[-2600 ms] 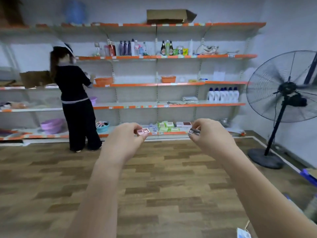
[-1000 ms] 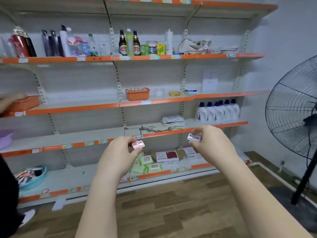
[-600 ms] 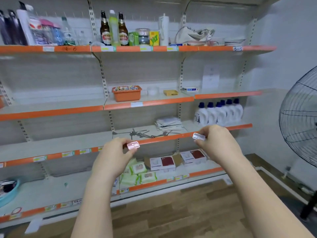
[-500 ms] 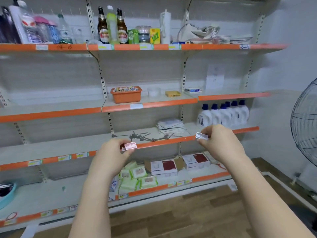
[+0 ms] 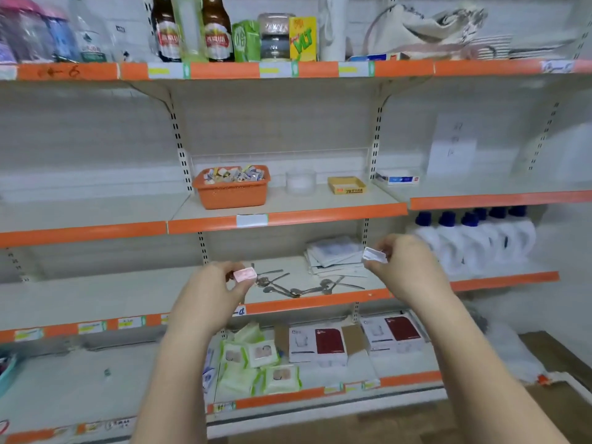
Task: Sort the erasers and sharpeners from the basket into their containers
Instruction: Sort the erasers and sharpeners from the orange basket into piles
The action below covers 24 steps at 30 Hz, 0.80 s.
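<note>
Yellow carton: "VLT". Top shelf strip: "6".

There is only one view, from a camera on the person's head. It faces forward and a little down at a wall of shelves with orange edges, and it stands near to them. The wide lens bends the shelf lines at the sides. Both forearms enter from the bottom edge, and the left hand and the right hand are in the lower middle, before the shelves.
</note>
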Tool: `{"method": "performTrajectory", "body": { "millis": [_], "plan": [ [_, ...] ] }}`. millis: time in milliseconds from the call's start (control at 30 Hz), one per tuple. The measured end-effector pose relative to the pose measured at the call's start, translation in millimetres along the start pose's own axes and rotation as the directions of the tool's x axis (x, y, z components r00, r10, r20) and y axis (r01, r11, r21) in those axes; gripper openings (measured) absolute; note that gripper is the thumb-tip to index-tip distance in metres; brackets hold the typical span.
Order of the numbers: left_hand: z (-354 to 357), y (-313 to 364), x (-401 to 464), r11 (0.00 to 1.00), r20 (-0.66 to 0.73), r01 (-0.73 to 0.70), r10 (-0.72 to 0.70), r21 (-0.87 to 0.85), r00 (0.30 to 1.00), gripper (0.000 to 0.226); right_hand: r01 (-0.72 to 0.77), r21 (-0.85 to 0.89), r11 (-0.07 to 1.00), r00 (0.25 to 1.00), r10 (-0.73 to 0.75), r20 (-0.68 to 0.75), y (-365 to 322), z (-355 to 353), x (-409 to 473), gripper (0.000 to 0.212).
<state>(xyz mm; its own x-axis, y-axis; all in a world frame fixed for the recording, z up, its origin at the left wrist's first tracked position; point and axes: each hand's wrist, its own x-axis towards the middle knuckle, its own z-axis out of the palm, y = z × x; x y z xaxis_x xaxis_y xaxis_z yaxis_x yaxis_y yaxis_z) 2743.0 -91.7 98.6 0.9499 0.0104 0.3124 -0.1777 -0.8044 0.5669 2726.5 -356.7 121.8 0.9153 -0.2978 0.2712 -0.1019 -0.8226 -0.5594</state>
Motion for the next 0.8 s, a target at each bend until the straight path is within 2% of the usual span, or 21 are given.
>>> {"method": "performTrajectory", "body": {
  "millis": [167,267,367,433,567,667,800],
  "plan": [
    [32.1,-13.1,73.8,1.0,0.006,0.004,-0.004,0.017,1.0,0.022,0.02,-0.001,1.0,1.0,-0.02,0.012,4.3,41.4,71.8,0.01],
    [49.4,-23.7,129.7,1.0,0.025,-0.008,0.008,0.0,1.0,0.019,0.018,0.016,1.0,1.0,-0.018,-0.012,4.6,66.3,119.0,0.023],
    [61.3,-31.1,189.5,0.999,0.052,-0.035,0.036,-0.027,0.998,0.015,0.02,0.02,1.0,0.999,-0.02,-0.035,-3.1,84.3,170.4,0.008],
    [66.2,-35.1,225.6,0.999,0.047,-0.026,0.028,-0.043,0.998,0.009,0.016,0.018,1.0,0.999,-0.015,-0.03,-8.1,95.1,203.0,0.005],
    [79.7,-48.3,286.5,0.998,-0.014,-0.061,0.061,-0.01,0.998,0.018,-0.025,0.056,0.998,1.0,0.025,-0.013,-11.4,118.3,260.6,0.012],
    [93.0,-53.5,317.8,0.996,0.007,-0.086,0.086,0.005,0.996,0.023,-0.04,0.052,0.998,0.999,0.039,0.01,-9.1,137.1,294.6,0.011],
    [110.2,-56.8,349.6,0.994,0.006,-0.11,0.11,0.015,0.994,0.02,-0.024,0.066,0.998,0.999,0.021,0.039,-5.0,159.3,334.4,0.034]
  ]
}}
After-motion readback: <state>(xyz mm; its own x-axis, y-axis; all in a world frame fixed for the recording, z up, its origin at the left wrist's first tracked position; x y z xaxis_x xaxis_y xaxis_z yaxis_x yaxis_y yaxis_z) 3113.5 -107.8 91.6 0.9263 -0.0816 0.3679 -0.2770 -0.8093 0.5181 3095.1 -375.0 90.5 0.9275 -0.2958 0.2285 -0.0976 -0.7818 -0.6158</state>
